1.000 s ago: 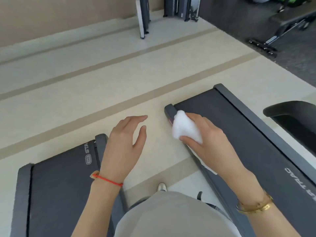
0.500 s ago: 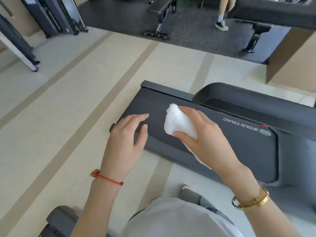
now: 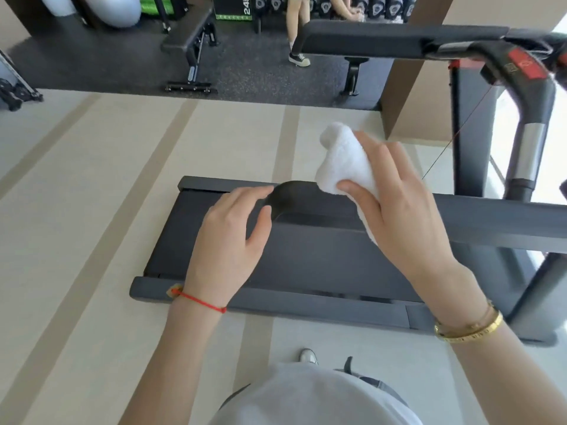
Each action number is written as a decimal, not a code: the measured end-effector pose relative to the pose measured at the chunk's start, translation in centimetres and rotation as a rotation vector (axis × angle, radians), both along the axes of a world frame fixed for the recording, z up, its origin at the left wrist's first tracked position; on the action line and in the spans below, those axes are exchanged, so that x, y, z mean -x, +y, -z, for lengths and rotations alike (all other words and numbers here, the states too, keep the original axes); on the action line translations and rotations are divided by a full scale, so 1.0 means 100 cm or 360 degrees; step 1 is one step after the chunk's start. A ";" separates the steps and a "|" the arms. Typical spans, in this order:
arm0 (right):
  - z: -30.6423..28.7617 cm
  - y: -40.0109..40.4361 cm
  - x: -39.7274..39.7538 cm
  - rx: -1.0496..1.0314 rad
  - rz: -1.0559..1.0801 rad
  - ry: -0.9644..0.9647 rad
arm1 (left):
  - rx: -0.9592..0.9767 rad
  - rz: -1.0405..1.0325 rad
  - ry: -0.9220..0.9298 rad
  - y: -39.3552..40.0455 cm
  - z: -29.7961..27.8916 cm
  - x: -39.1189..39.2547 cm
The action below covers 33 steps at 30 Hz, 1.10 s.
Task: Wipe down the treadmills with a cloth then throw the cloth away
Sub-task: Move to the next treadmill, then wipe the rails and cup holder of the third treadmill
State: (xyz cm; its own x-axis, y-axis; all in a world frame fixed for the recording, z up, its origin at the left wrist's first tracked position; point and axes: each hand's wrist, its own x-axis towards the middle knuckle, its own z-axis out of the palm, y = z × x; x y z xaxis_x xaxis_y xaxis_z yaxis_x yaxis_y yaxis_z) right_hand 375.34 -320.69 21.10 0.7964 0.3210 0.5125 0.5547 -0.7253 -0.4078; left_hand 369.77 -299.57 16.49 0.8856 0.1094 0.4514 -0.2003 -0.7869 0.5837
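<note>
Cloth (image 3: 343,161) gripped by right hand (image 3: 399,210), lower part hidden; left hand (image 3: 228,240) loose, empty; treadmill (image 3: 306,271) partly covered.

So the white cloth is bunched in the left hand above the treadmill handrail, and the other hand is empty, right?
Not quite. The head view shows the white cloth bunched in the right hand, not the left. It is above the treadmill handrail, and the other hand, the left hand, is empty with fingers relaxed.

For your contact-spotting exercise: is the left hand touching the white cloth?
Apart. The head view shows the left hand open and empty, with dark treadmill handrail visible between it and the white cloth, which the right hand grips.
</note>
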 end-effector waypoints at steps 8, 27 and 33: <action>0.032 -0.039 -0.048 0.0664 0.0018 0.0133 | -0.0029 0.0043 0.0124 -0.030 0.015 -0.055; 0.070 -0.031 -0.079 0.0521 0.0342 0.0031 | -0.0031 0.0073 0.0325 -0.018 0.032 -0.078; 0.077 0.012 -0.080 0.0544 0.0280 -0.0076 | 0.0037 0.0100 0.0343 -0.018 0.034 -0.073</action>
